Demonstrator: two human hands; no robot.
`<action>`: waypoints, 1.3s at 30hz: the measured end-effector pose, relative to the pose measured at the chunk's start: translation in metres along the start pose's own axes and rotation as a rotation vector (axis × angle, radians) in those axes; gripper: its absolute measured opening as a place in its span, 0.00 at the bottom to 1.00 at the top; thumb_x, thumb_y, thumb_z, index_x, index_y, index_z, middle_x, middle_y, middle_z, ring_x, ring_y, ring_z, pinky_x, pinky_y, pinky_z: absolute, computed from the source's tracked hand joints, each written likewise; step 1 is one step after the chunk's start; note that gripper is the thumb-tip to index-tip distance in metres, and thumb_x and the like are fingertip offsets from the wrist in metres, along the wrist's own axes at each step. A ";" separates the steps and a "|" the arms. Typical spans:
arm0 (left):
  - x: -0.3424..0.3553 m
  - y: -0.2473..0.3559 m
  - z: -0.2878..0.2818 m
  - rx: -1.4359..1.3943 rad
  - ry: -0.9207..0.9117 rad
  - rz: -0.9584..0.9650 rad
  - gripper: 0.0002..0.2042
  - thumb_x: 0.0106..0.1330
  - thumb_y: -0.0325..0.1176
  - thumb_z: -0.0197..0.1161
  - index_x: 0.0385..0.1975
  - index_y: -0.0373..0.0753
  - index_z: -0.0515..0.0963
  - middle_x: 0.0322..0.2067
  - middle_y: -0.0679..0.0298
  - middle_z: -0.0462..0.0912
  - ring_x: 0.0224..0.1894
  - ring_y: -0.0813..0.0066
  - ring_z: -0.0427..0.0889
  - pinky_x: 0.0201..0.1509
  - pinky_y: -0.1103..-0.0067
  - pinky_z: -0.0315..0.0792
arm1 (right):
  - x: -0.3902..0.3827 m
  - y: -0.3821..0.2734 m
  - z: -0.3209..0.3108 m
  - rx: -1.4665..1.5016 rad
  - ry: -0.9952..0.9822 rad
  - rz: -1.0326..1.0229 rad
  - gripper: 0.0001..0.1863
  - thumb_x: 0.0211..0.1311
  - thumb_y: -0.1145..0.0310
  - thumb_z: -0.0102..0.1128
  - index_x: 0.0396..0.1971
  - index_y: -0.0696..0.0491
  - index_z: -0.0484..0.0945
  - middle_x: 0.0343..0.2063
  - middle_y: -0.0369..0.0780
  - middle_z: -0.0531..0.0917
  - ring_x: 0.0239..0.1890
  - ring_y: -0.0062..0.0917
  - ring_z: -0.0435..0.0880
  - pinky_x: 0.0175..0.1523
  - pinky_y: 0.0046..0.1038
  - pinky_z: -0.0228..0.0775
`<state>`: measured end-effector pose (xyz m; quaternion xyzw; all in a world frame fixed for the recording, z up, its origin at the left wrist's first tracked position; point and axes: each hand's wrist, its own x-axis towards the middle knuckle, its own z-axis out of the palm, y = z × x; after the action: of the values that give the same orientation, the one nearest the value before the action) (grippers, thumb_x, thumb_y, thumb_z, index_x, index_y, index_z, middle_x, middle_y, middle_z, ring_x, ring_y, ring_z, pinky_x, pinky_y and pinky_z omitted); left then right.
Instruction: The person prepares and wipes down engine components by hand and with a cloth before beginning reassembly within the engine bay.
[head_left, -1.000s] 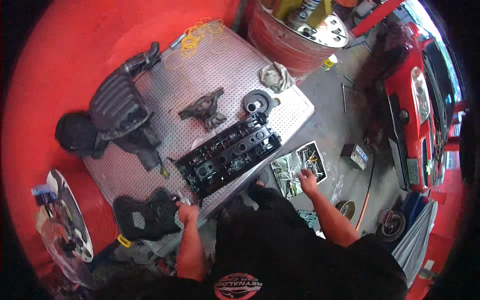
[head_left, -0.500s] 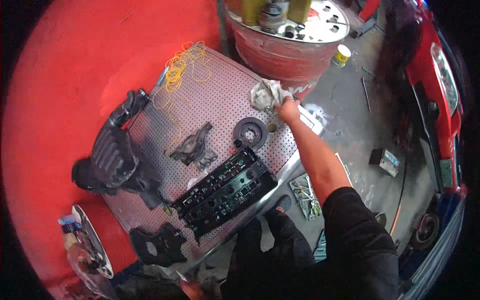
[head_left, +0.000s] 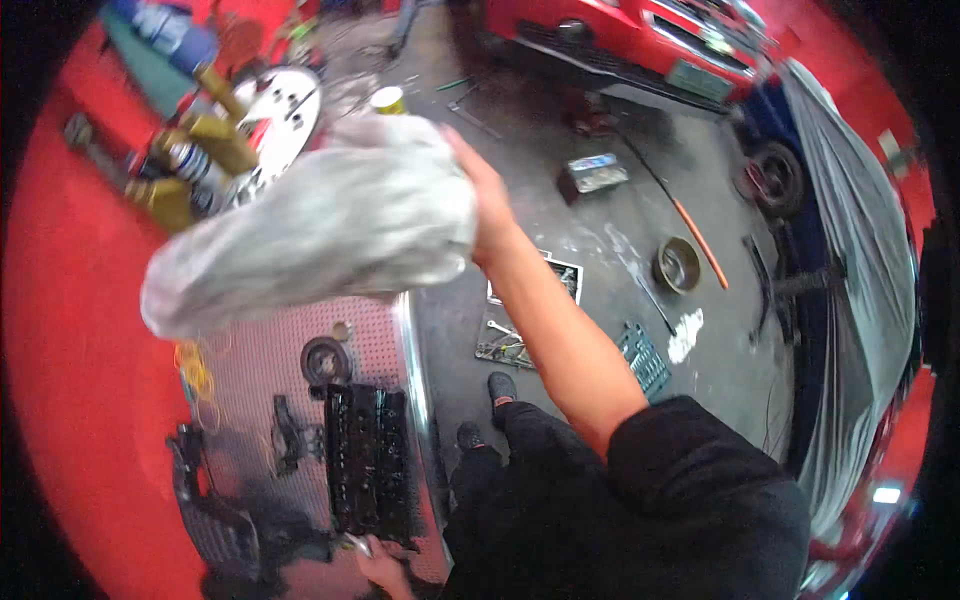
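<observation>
Raised off the table, the gray rag spreads left from right fingers clutching it; left fingers hold shiny metal.

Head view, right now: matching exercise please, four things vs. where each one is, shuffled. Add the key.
Things
1. Cloth
2. Yellow string
3. Bowl
4. Black wheel

Places
A. On the floor, beside the orange rod
B. On the table, just above the black engine part in the picture
C. Held up in the right hand
D. At the table's edge, by the red wall

Pairs: 1-C, 2-D, 3-A, 4-B
</observation>
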<state>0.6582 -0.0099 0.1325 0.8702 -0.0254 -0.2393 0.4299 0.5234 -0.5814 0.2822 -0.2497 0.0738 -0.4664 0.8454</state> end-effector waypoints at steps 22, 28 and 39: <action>-0.113 0.202 0.412 0.524 -0.795 0.690 0.14 0.65 0.42 0.66 0.38 0.36 0.81 0.29 0.48 0.85 0.35 0.48 0.86 0.40 0.64 0.76 | -0.538 -0.263 -0.210 -0.973 1.076 0.238 0.37 0.50 0.63 0.78 0.61 0.58 0.73 0.59 0.41 0.79 0.61 0.30 0.75 0.69 0.33 0.64; -0.175 0.243 0.489 0.606 -0.805 0.775 0.17 0.63 0.44 0.66 0.43 0.39 0.83 0.33 0.46 0.86 0.40 0.46 0.86 0.45 0.61 0.77 | -0.482 -0.356 -0.267 -1.068 0.854 0.269 0.26 0.53 0.68 0.72 0.53 0.58 0.79 0.54 0.41 0.81 0.55 0.30 0.77 0.65 0.33 0.68; -0.234 0.368 0.803 0.695 -0.687 0.755 0.19 0.63 0.47 0.64 0.42 0.36 0.81 0.36 0.42 0.85 0.43 0.39 0.83 0.47 0.55 0.75 | -0.350 -0.611 -0.407 -1.065 1.019 -0.217 0.15 0.59 0.70 0.66 0.46 0.57 0.80 0.43 0.40 0.85 0.44 0.27 0.83 0.55 0.30 0.75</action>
<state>0.1586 -0.7736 0.0902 0.7635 -0.5453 -0.3151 0.1433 -0.2753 -0.7057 0.1930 -0.3843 0.6478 -0.5063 0.4200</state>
